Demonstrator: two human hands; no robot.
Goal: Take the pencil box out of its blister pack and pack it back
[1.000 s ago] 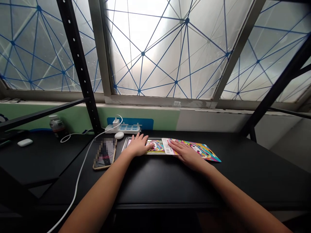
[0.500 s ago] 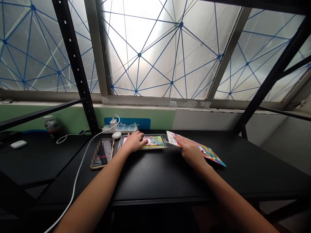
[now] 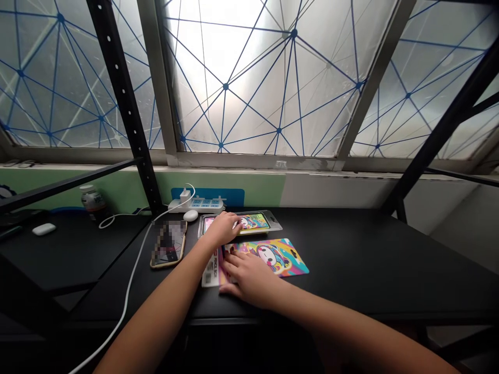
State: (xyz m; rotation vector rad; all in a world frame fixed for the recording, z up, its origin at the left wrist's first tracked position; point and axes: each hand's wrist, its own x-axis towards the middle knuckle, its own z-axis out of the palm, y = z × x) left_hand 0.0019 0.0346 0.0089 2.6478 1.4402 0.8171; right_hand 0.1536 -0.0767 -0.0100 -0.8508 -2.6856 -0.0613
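Observation:
My left hand [image 3: 224,228] rests over the left part of a clear plastic blister pack [image 3: 276,221]. Inside the pack lies a colourful pencil box [image 3: 255,222] with a cartoon print; my fingers cover part of it, and they look loosely bent and apart. Just in front, a bright printed backing card [image 3: 286,254] lies on the table with a cartoon figure and a white barcode strip at its left end. Across this card my right hand [image 3: 249,275] is spread flat, palm down, hiding its lower middle.
A phone in a tan-edged case [image 3: 169,244] lies left of my hands. Behind it are a white earbud case [image 3: 191,215] and a power strip [image 3: 202,204] with a charger. A white cable [image 3: 134,267] runs down the left. Black shelf posts [image 3: 127,106] flank the table [image 3: 358,259].
My right hand has brought the backing card from the right to the front of the blister pack and laid it flat. My left hand stays on the pack. The view has shifted slightly.

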